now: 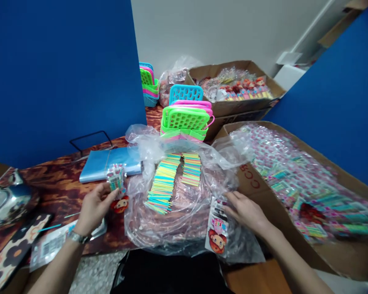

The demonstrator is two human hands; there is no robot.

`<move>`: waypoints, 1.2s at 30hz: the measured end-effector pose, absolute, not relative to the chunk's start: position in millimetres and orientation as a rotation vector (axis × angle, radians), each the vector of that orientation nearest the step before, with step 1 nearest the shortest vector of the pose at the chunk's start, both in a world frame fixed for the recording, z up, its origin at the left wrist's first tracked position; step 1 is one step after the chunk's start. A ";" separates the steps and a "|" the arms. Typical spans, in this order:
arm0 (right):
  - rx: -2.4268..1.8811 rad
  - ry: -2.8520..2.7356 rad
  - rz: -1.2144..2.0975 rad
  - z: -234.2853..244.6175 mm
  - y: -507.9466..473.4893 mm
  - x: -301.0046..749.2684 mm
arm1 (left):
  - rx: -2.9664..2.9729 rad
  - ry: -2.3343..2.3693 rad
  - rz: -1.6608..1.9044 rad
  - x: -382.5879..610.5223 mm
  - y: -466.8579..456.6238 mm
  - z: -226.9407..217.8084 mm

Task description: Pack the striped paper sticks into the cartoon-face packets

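My left hand (93, 206) is closed on a small packet of coloured sticks (116, 179) with a cartoon doll head (120, 204) hanging from its lower end. My right hand (247, 210) rests on a clear plastic bag (184, 220), its fingers on a printed card with a cartoon face (218, 229). Inside the bag lie two rows of pastel sticks (171, 179). The bag sits between both hands on the brown table (58, 183).
A cardboard box (297, 245) full of packed toys stands at the right, another box (233, 106) behind it. Stacked plastic baskets (185, 118) sit beyond the bag. A blue sleeve stack (104, 167), a phone (15, 253), a metal lid (6, 200) and blue walls are at the left.
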State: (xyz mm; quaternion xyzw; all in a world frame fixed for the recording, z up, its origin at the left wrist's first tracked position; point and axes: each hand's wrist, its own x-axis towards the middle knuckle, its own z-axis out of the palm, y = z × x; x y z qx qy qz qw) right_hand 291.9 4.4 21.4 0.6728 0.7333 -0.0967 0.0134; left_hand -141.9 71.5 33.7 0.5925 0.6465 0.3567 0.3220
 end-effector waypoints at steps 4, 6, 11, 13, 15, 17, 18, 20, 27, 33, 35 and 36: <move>2.116 2.176 -0.243 0.9 0.0 298.9 | 1.723 1.927 0.696 -166.2 103.8 12.8; 2.119 2.238 -0.279 -4.4 2.3 298.0 | 1.843 2.098 0.570 -171.0 114.6 3.0; 2.021 2.335 -0.124 -9.7 7.9 300.0 | 1.965 2.237 0.564 -172.6 120.9 -0.4; 1.978 2.305 -0.019 -8.5 8.9 301.8 | 2.054 2.253 0.693 -165.2 115.2 6.2; 1.954 2.289 0.009 -2.9 9.9 302.3 | 2.138 2.206 0.915 -147.6 104.0 14.6; 1.955 2.323 -0.022 9.2 11.0 300.0 | 2.170 2.035 1.135 -117.3 86.4 22.1; 1.967 2.371 -0.049 17.7 11.7 297.3 | 2.168 1.883 1.170 -98.0 75.7 24.9; 2.001 2.527 -0.133 38.5 13.1 288.5 | 2.104 1.512 1.110 -54.4 52.9 27.4; 1.974 3.018 -0.533 91.9 17.9 244.7 | 1.709 0.976 0.866 48.3 18.4 22.2; 1.978 3.073 -0.621 79.6 20.0 219.3 | 1.579 0.993 0.798 42.0 24.2 17.0; 1.959 3.070 -0.667 75.8 20.1 213.1 | 1.519 1.037 0.796 36.4 25.5 11.6; 1.939 3.071 -0.722 74.2 21.0 211.2 | 1.478 1.068 0.802 33.6 26.3 8.4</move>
